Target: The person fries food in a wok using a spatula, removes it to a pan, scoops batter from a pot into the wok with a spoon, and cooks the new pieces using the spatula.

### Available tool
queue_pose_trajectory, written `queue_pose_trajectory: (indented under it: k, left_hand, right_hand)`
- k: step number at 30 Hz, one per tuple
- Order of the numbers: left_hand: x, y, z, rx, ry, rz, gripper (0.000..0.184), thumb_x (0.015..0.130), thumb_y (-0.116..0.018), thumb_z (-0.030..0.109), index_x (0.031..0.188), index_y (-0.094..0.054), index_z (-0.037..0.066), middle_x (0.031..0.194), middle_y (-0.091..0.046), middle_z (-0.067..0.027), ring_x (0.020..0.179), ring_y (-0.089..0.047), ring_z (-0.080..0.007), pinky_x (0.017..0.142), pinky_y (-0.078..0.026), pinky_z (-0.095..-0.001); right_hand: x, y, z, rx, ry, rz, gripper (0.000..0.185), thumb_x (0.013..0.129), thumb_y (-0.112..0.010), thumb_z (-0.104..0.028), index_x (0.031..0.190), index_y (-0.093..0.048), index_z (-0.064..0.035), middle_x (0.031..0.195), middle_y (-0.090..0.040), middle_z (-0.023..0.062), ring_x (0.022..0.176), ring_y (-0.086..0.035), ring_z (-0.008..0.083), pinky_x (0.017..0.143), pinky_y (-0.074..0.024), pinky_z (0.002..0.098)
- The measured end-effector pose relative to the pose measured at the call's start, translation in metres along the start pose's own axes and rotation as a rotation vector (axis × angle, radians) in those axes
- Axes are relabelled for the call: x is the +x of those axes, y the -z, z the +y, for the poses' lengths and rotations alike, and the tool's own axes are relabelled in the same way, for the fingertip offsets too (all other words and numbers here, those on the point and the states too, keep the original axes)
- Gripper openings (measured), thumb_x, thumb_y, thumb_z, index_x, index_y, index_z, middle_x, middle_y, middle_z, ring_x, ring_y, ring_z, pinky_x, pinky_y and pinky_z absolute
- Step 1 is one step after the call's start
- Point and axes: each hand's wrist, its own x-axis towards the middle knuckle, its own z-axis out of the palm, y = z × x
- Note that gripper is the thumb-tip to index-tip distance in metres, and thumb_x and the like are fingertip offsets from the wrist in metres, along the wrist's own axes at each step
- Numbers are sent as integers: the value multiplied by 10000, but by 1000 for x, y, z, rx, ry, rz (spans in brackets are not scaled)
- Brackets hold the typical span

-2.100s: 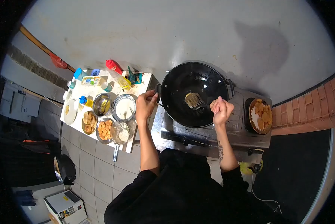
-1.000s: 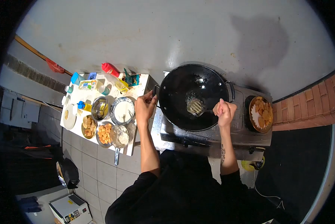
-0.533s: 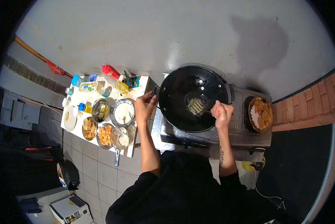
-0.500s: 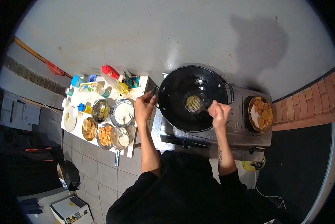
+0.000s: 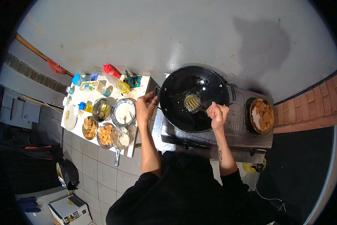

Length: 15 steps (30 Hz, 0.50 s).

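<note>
While a slotted spatula (image 5: 192, 102) sits low inside the black wok (image 5: 176, 112) on the stove (image 5: 234, 129), the right hand (image 5: 218, 113) is clenched round its shaft and the left hand (image 5: 146, 107) grasps the wok's left handle (image 5: 156, 89), beside a white table (image 5: 144, 83).

No text is showing legibly: left of the wok (image 5: 186, 120) a tub (image 5: 89, 86) is bearing a printed label too small to read, and well below-left of the wok a white appliance (image 5: 64, 206) is wearing stickers (image 5: 71, 217) whose markings are blurring beyond reading.
</note>
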Motion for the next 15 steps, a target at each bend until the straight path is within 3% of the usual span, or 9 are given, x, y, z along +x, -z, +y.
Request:
queue_pose_trajectory:
  k: [4, 8, 15]
  left_hand:
    - [-1, 2, -4, 63, -19, 15, 328, 806, -692, 120, 1089, -662, -44, 856, -709, -188, 753, -694, -196, 724, -521, -304]
    - [-1, 1, -1, 47, -28, 19, 331, 804, -693, 117, 1092, -661, -43, 855, -709, -189, 740, -690, -196, 713, -521, -308]
    - [-4, 1, 1, 64, -35, 42, 329, 805, -690, 107, 1097, -661, -41, 852, -710, -186, 744, -689, -186, 710, -522, -307]
  right_hand:
    - [-1, 7, -15, -62, -72, -1, 475, 935, -481, -109, 491, -321, -54, 458, -369, 19, 405, -306, 86, 413, -224, 273]
    - [3, 4, 3, -15, 39, 56, 470, 930, -480, -99, 492, -316, -55, 459, -350, 11, 404, -294, 79, 409, -203, 277]
    - [-6, -2, 1, -30, 4, -33, 465, 922, -482, -89, 499, -294, -55, 455, -355, 13, 400, -284, 71, 410, -197, 279]
